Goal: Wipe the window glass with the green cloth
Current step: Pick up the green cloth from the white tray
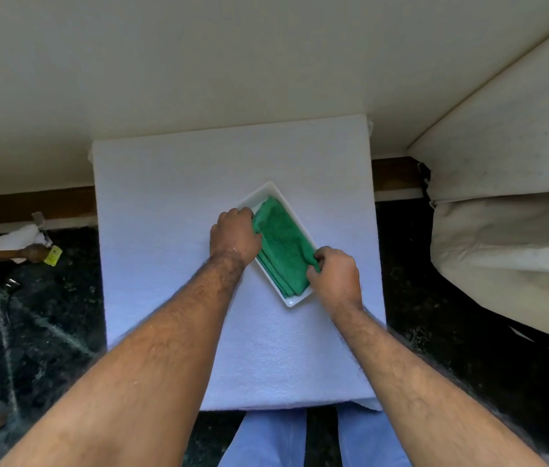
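Note:
A folded green cloth [281, 244] lies in a white rectangular tray [268, 192] set at an angle on a table covered in white towelling [165, 203]. My left hand [234, 235] grips the cloth's upper left edge, fingers curled over it. My right hand [335, 274] pinches the cloth's lower right edge. The cloth still rests in the tray. No window glass shows in this view.
A cream wall [232, 62] rises right behind the table. A cream covered piece of furniture [508, 197] stands at the right. Dark marble floor [30, 332] lies on both sides, with a wooden stick [3, 254] and crumpled white paper [18, 235] at the left.

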Action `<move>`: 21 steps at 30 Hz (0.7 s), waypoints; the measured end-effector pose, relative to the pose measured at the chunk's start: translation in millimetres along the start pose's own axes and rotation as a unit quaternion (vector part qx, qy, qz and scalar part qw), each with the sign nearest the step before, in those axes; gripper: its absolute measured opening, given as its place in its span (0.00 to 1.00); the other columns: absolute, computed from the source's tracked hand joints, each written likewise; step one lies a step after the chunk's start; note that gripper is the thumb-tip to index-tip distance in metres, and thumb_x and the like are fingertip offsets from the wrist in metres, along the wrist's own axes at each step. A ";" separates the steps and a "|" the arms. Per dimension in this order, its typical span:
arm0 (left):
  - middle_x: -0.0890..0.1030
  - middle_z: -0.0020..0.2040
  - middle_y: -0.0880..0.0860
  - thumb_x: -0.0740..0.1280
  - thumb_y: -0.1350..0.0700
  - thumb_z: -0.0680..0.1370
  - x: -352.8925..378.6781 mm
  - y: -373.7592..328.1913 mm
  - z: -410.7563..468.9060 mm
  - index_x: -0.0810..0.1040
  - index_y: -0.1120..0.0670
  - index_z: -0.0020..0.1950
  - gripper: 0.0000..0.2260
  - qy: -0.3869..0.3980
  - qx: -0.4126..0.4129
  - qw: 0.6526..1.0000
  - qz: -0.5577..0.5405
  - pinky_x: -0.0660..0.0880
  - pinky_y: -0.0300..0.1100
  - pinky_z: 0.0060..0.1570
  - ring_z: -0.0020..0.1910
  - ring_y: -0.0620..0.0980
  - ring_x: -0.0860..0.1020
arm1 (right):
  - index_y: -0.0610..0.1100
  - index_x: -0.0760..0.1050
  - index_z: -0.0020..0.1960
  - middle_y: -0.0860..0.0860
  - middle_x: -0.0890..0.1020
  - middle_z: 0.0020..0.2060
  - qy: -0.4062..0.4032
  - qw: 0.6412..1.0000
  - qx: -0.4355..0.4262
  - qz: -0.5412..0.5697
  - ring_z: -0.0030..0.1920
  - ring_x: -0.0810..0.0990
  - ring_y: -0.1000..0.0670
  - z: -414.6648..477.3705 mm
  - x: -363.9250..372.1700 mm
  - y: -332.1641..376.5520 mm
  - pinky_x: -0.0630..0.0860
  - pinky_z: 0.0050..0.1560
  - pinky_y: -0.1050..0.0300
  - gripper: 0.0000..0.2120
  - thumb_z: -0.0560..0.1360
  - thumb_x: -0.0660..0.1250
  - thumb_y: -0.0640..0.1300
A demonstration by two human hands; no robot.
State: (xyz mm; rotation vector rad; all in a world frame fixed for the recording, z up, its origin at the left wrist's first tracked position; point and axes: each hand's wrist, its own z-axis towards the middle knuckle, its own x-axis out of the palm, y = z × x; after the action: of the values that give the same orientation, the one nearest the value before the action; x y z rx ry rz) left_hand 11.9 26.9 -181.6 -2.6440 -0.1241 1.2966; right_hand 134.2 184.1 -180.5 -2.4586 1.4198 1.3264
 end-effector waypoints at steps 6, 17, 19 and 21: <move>0.79 0.53 0.50 0.72 0.60 0.76 -8.7 -2.3 -17.7 0.78 0.53 0.55 0.09 -0.004 -0.092 0.969 -0.230 0.77 0.38 0.42 0.45 0.45 0.78 | 0.39 0.84 0.60 0.46 0.84 0.52 -0.012 0.994 0.044 0.101 0.44 0.77 0.54 -7.5 -13.6 6.7 0.66 0.36 0.72 0.13 0.76 0.74 0.40; 0.81 0.54 0.54 0.76 0.62 0.77 -85.8 -3.0 -79.0 0.76 0.56 0.56 0.12 -0.007 -0.082 0.835 -0.544 0.82 0.47 0.53 0.50 0.51 0.82 | 0.43 0.84 0.54 0.54 0.83 0.43 -0.008 0.981 0.011 0.192 0.43 0.80 0.59 -44.5 -108.3 29.1 0.77 0.52 0.60 0.06 0.77 0.75 0.40; 0.81 0.47 0.55 0.74 0.65 0.78 -108.8 -11.9 -91.7 0.75 0.55 0.50 0.09 -0.011 -0.055 0.826 -0.561 0.80 0.45 0.51 0.45 0.50 0.81 | 0.44 0.85 0.55 0.52 0.85 0.45 -0.008 0.981 -0.004 0.194 0.48 0.84 0.53 -55.3 -127.9 37.6 0.78 0.55 0.57 0.07 0.77 0.76 0.41; 0.81 0.44 0.53 0.72 0.66 0.79 -136.2 -23.2 -105.3 0.73 0.53 0.46 0.11 -0.014 -0.040 0.817 -0.575 0.80 0.47 0.51 0.42 0.50 0.80 | 0.46 0.86 0.53 0.50 0.88 0.47 -0.012 0.979 -0.017 0.203 0.52 0.86 0.49 -66.9 -150.3 48.9 0.82 0.60 0.52 0.07 0.75 0.78 0.42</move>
State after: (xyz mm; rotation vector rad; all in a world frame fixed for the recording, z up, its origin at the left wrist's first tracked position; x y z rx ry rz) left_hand 11.8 13.4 -8.5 -1.8711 -1.5088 0.8315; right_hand 108.7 235.6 -18.8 -2.2377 1.9848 1.4424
